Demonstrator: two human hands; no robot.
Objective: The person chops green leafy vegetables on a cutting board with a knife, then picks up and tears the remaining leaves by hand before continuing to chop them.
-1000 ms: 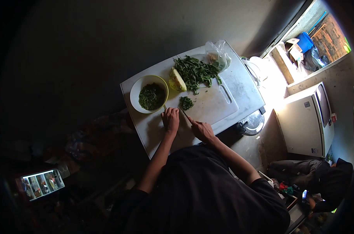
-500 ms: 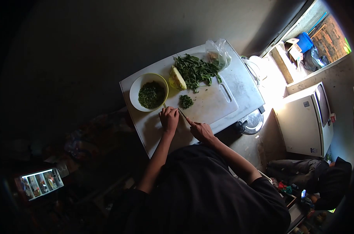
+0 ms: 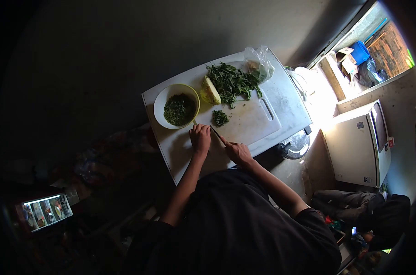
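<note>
In my right hand is a knife, its dark blade pointing up and left toward my other hand. My left hand is closed, fingers curled down at the cutting board's near left edge beside the blade; what lies under them is hidden. A small heap of chopped greens sits on the white cutting board just beyond the knife. Left of it, a white and yellow-green bowl contains more chopped greens. Whole leafy greens and a pale cut wedge lie at the board's far side.
A clear plastic bag rests at the far corner of the white table. Below the table's right side is a lidded pot. A white fridge stands farther right, with a person in dark clothes below it.
The view has shifted slightly. Both hands keep nearly the same places by the board, and the knife is still in the right one.
</note>
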